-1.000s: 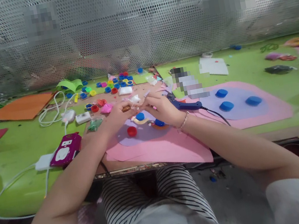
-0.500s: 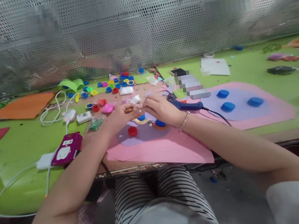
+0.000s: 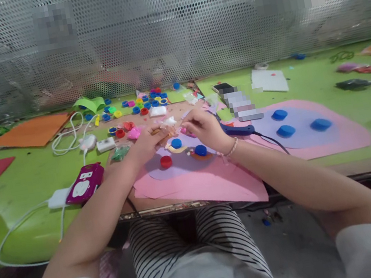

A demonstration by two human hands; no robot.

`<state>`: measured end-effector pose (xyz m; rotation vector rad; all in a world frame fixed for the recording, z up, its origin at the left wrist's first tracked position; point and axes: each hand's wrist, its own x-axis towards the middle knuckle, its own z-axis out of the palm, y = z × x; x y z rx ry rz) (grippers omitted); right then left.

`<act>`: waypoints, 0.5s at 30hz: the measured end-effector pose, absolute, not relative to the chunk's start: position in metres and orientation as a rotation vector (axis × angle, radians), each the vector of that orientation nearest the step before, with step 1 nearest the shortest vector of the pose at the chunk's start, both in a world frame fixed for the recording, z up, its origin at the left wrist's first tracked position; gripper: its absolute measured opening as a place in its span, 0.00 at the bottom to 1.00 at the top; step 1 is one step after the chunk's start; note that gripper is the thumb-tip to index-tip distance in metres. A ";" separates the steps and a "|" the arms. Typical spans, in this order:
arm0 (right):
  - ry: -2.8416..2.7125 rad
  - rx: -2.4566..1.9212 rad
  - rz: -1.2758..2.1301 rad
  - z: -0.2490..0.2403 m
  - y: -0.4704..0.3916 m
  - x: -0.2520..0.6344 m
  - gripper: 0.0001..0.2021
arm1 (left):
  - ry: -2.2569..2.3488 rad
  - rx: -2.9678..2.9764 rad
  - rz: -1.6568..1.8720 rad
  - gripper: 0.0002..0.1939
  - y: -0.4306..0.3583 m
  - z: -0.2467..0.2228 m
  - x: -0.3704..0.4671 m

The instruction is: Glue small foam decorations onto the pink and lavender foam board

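My left hand (image 3: 150, 141) is closed in a pinch on a small brownish piece, mostly hidden by the fingers. Close beside it, my right hand (image 3: 207, 131) has its thumb and fingers pinched together; whatever is between them is too small to name. Both hands hover over a lilac paper shape (image 3: 157, 171) on pink paper (image 3: 201, 186). On the lilac paper sit a red bottle cap (image 3: 166, 162), two blue caps, one a blue bottle cap (image 3: 201, 150), and a curved cream piece (image 3: 177, 149). A blue glue gun (image 3: 239, 129) lies partly behind my right hand.
Several coloured caps (image 3: 146, 106) lie scattered at the back. A phone (image 3: 225, 88) and a white sheet (image 3: 270, 81) lie to the right, above lilac paper with three blue caps (image 3: 285, 131). At left are a magenta power bank (image 3: 85, 183), white cables and orange paper (image 3: 31, 132).
My hands have drawn slightly apart, the right one moving up and to the right. More of the blue caps and the cream piece now shows beneath them.
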<state>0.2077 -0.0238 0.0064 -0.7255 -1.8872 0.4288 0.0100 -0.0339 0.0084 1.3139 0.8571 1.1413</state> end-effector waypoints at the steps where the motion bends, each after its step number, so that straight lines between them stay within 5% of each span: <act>1: -1.825 -0.763 0.519 0.006 -0.022 0.208 0.12 | 0.825 1.307 1.126 0.14 -0.034 0.010 0.010; 15: -1.912 -0.905 0.754 -0.002 -0.021 0.200 0.03 | 0.907 0.882 1.490 0.11 -0.019 0.014 0.007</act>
